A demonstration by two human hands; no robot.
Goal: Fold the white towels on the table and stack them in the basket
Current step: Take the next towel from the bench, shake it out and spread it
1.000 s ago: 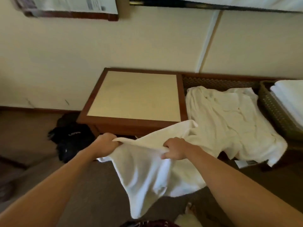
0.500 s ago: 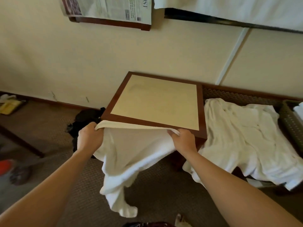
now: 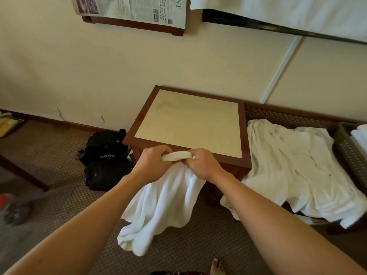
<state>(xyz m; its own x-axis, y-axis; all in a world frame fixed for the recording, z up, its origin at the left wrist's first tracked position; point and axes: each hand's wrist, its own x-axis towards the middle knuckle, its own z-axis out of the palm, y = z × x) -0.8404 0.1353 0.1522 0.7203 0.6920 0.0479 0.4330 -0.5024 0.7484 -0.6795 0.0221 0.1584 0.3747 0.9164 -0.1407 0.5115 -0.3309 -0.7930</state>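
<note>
A lived-in room of a home or guesthouse: brown patterned carpet (image 3: 59,195) and cream walls with a dark skirting board, a wood-framed side table (image 3: 188,124) at twelve o'clock, a black bag (image 3: 103,159) on the floor at ten, a newspaper (image 3: 131,8) hanging above.

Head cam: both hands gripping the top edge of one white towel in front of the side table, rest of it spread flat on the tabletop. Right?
Not quite. The left hand and right hand do grip the white towel by its top edge in front of the side table, but the rest is not spread on the tabletop. The head view shows it hanging down bunched toward the carpet.
</note>
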